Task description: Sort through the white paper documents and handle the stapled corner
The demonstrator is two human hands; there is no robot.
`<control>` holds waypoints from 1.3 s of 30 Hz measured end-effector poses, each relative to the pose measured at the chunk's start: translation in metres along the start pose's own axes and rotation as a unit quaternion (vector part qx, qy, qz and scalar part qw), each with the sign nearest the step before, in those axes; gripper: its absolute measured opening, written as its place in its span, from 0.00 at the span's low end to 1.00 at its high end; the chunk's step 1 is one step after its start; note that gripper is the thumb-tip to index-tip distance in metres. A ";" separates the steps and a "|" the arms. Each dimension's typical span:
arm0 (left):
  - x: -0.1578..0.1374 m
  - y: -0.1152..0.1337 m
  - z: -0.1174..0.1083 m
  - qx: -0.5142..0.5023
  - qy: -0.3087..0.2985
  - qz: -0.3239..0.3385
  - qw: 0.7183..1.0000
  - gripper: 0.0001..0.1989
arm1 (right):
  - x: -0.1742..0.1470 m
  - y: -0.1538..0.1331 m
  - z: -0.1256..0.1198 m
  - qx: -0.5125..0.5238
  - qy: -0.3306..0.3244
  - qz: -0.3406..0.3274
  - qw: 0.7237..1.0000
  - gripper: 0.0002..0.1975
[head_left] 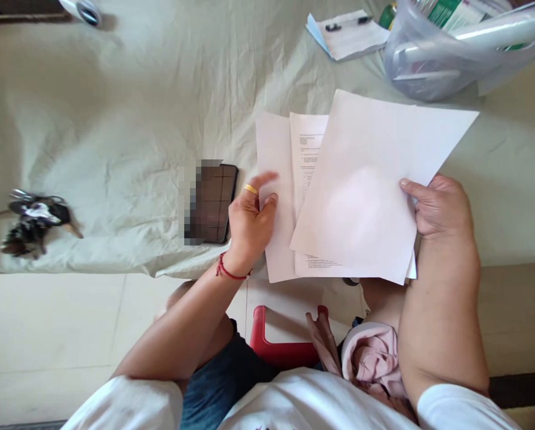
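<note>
In my right hand (442, 206) is a blank-faced white sheet of paper (375, 179), pinched at its right edge with the thumb on top. That sheet lies slanted over a printed page (307, 161), whose text shows along its left side and bottom. Under the printed page, another white sheet (274, 149) sticks out to the left. My left hand (254, 221), with a ring and a red thread bracelet, is at this sheet's left edge. Its index finger and thumb are apart, the index finger blurred, with nothing visible between them; its other fingers are mostly hidden.
A dark phone (211, 203), partly pixelated, lies left of my left hand. Blurred keys (37, 221) are at the far left of the cloth-covered table (160, 101). A notepad with a pen (350, 36) and a filled plastic bag (429, 65) are at the back right. A red stool (280, 352) is below.
</note>
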State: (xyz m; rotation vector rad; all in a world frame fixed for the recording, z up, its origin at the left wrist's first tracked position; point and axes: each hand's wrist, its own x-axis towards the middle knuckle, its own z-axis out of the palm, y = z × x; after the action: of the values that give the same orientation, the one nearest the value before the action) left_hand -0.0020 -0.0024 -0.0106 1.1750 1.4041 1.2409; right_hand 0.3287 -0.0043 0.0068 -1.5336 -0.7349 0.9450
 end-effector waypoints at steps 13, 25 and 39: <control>0.002 0.004 0.013 -0.108 -0.060 -0.111 0.986 0.14 | -0.016 0.017 0.008 0.016 -0.020 0.032 0.999 0.24; 0.002 0.002 0.012 -0.043 -0.041 -0.100 0.993 0.20 | 0.002 0.010 -0.001 -0.077 0.092 -0.030 0.992 0.11; 0.000 0.005 0.011 -0.044 -0.053 -0.118 0.991 0.21 | 0.015 -0.011 -0.006 0.012 0.160 -0.060 0.985 0.12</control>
State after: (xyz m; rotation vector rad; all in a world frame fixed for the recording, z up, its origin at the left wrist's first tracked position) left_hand 0.0096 -0.0008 -0.0071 0.9695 1.3523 1.0477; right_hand 0.3412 0.0075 0.0153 -1.5538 -0.5754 0.5973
